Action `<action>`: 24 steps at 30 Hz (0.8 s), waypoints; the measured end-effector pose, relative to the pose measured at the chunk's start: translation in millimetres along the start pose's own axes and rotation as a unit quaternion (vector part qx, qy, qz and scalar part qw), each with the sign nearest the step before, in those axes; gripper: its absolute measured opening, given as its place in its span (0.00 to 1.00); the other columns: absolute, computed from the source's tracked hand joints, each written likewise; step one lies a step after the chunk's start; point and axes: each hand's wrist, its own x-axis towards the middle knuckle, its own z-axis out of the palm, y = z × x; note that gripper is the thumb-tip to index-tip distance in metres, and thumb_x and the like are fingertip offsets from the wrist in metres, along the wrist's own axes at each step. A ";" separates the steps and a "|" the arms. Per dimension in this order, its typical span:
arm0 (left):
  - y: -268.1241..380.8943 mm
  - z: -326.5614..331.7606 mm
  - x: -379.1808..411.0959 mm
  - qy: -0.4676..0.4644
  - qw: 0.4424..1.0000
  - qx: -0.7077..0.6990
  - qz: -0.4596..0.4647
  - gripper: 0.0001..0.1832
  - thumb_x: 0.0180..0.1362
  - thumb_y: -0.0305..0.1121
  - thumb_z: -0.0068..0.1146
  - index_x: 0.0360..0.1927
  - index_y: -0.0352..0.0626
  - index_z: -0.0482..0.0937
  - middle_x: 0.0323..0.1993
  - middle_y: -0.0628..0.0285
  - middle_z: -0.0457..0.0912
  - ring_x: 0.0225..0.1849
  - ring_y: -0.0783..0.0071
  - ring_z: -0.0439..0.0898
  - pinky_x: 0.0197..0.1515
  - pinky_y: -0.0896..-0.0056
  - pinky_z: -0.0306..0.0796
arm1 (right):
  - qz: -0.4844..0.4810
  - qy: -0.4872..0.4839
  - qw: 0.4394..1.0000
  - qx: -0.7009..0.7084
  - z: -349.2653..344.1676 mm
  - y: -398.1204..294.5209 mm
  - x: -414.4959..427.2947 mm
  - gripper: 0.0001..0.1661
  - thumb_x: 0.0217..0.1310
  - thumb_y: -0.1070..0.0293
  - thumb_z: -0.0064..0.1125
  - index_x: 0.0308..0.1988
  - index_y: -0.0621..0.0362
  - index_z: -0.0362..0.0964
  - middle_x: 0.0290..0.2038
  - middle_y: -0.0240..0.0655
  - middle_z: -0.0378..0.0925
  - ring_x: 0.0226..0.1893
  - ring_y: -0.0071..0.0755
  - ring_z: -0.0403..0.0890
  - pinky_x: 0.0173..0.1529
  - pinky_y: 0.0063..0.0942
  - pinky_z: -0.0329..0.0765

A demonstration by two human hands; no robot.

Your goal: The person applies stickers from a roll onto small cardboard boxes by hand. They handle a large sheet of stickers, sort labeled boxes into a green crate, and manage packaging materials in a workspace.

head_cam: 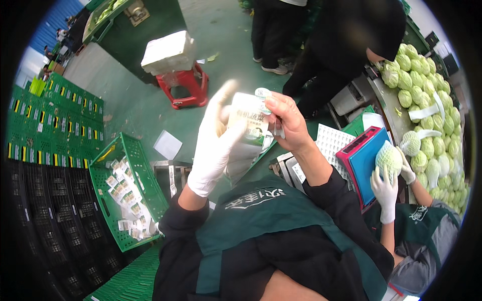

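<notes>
My left hand (214, 139), in a white glove, holds a piece of printed white-and-green packaging (246, 113) upright before my chest; its fingertips are blurred. Clear film, likely plastic, hangs below it. Bare and ungloved, my right hand (288, 122) pinches a small round printed sticker (263, 93) between thumb and fingers at the packaging's upper right edge. A second round sticker shows just under the first. Whether the stickers touch the packaging I cannot tell.
Left of me, a green plastic crate (145, 180) holds several printed labels or packets. A red stool (184, 86) bears a white foam box (167, 50). At right, a co-worker's gloved hands hold a netted cabbage (389, 160) over a blue-topped scale (363, 161), beside heaped cabbages (418, 82).
</notes>
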 end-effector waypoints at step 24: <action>-22.1 31.8 -13.8 0.080 0.992 0.043 -0.086 0.18 0.64 0.40 0.44 0.47 0.35 0.75 0.37 0.63 0.79 0.38 0.82 0.75 0.42 0.78 0.68 | 0.005 -0.120 0.904 -0.411 -21.4 -35.8 -51.2 0.14 0.61 0.67 0.47 0.25 0.64 0.65 0.18 0.38 0.64 0.18 0.30 0.63 0.26 0.28 0.64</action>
